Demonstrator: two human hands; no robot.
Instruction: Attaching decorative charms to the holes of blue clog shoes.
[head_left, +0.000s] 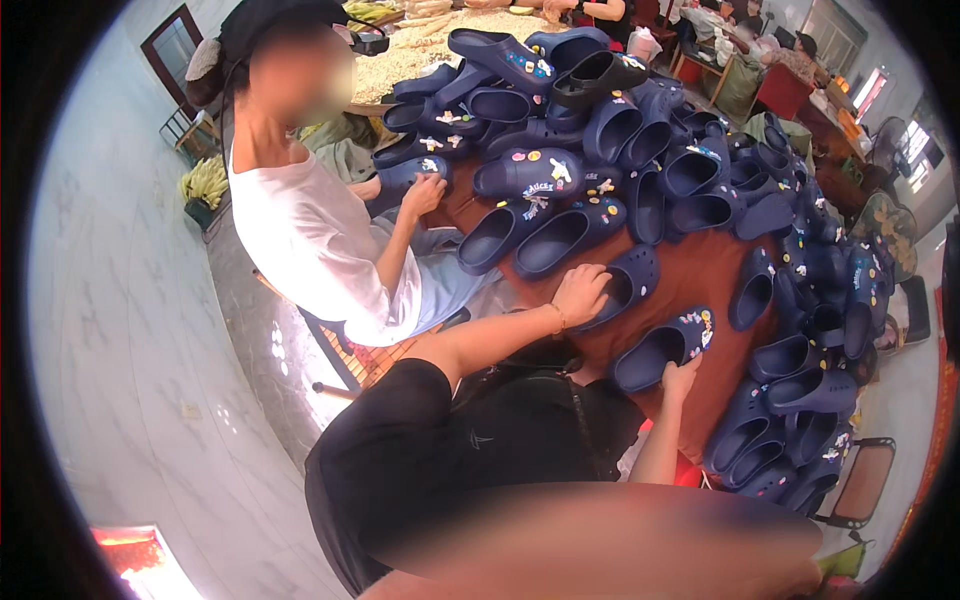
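My left hand (580,293) rests on the heel end of a plain navy clog (632,277) lying on the brown-red table cover (690,285). My right hand (682,379) grips the heel rim of another navy clog (660,347), which has small coloured charms on its toe. Both clogs lie at the near edge of a big pile of navy clogs (600,150), some with charms stuck on. My black shirt and forearms fill the lower middle of the view.
A person in a white shirt (310,240) sits to the left, one hand (424,192) on a clog with charms. More clogs are heaped at the right (800,400). A pale marble floor (130,330) lies left, and a chair (860,480) stands at lower right.
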